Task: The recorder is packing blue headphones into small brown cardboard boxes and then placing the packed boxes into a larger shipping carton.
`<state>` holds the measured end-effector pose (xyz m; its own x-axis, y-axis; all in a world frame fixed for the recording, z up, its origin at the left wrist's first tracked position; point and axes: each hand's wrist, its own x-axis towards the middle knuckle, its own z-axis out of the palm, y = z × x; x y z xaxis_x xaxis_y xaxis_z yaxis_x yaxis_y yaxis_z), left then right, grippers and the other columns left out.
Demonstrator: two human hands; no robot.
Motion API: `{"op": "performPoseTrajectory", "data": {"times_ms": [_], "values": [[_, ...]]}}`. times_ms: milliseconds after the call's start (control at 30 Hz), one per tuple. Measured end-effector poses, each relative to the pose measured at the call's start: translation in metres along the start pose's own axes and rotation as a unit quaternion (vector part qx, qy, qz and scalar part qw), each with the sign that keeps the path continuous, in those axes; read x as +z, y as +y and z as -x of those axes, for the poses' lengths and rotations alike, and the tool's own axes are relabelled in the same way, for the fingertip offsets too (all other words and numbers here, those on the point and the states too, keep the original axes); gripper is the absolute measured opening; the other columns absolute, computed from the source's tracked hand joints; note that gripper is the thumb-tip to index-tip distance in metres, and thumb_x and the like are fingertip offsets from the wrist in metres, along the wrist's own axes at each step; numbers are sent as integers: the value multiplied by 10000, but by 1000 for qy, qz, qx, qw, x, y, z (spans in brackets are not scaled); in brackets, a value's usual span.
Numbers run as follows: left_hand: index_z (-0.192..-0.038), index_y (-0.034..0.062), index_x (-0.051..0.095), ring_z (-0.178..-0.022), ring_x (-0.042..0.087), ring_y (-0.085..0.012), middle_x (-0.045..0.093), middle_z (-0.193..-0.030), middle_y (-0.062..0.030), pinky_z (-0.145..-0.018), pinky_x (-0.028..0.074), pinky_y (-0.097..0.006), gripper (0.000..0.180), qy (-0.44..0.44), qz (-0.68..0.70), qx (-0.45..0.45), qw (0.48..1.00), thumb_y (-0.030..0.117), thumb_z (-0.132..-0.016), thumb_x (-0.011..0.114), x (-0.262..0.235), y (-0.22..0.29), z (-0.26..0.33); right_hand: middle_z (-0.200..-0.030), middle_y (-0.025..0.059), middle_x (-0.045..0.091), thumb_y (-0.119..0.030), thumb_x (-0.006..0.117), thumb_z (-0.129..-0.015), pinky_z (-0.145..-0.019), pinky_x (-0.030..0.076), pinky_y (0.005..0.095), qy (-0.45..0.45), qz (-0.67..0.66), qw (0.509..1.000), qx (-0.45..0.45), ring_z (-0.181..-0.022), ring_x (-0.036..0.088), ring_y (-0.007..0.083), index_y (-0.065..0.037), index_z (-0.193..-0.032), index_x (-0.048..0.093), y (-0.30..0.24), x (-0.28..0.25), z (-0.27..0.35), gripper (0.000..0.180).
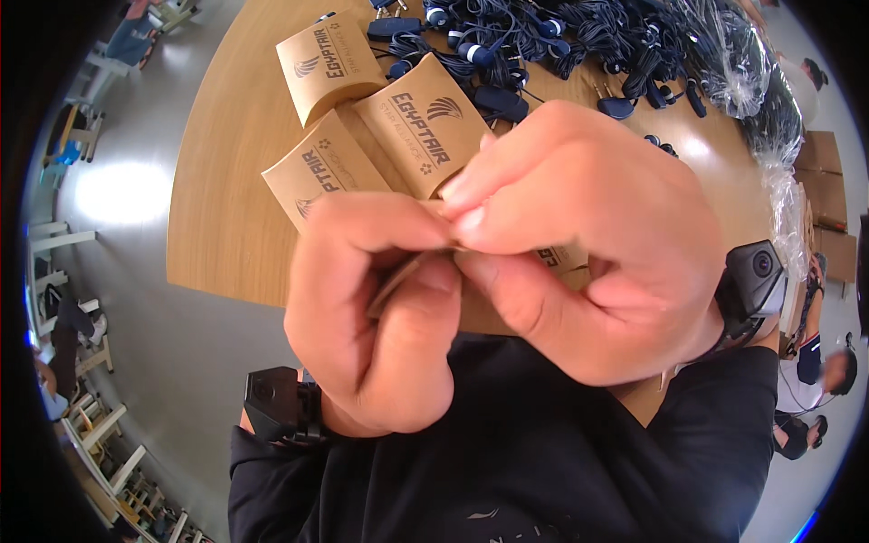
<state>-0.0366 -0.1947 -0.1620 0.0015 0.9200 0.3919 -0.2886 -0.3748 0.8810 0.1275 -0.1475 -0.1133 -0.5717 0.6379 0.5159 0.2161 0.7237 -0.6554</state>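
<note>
My left hand [376, 317] and my right hand [597, 244] meet in front of my chest, both closed. Their fingertips and thumbs pinch a brown cardboard piece [398, 282]; only its curved edge shows, and the fingers hide the rest. Beyond the hands, three brown cardboard pillow boxes with dark print lie on the table: one box [328, 68] at the back, a second box [424, 122] to its right, and a third box [312, 167] nearer, partly covered by my left hand. Behind the right fingers, another printed brown cardboard surface [559, 257] shows in part.
Dark blue wired earphones [579, 36] are heaped at the back of the wooden table [222, 199]. Clear plastic bags [729, 59] lie along the right side. Cardboard boxes [819, 185] stand beyond, and other people sit at the far right. Black wrist cameras are strapped on both my wrists.
</note>
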Motion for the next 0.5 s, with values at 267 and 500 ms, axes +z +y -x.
{"op": "performPoseTrajectory", "data": {"times_ms": [267, 500], "values": [[-1071, -37, 396, -761, 609, -122, 619, -992, -212, -678, 480, -232, 266, -25, -86, 97, 991, -52, -866, 565, -3, -4, 1, -929, 95, 659, 15, 755, -668, -958, 403, 382, -29, 6, 999, -19, -810, 648, 212, -46, -893, 645, 3, -11, 0, 257], [-1179, -6, 385, -992, 614, -243, 597, -1099, -265, -859, 484, -335, 439, -111, -233, 93, 962, 51, -854, 673, -16, 8, -2, -904, 73, 660, 7, 767, -648, -954, 394, 374, -34, 57, 998, -12, -751, 632, 179, -70, -866, 657, 1, -15, 3, 256]]}}
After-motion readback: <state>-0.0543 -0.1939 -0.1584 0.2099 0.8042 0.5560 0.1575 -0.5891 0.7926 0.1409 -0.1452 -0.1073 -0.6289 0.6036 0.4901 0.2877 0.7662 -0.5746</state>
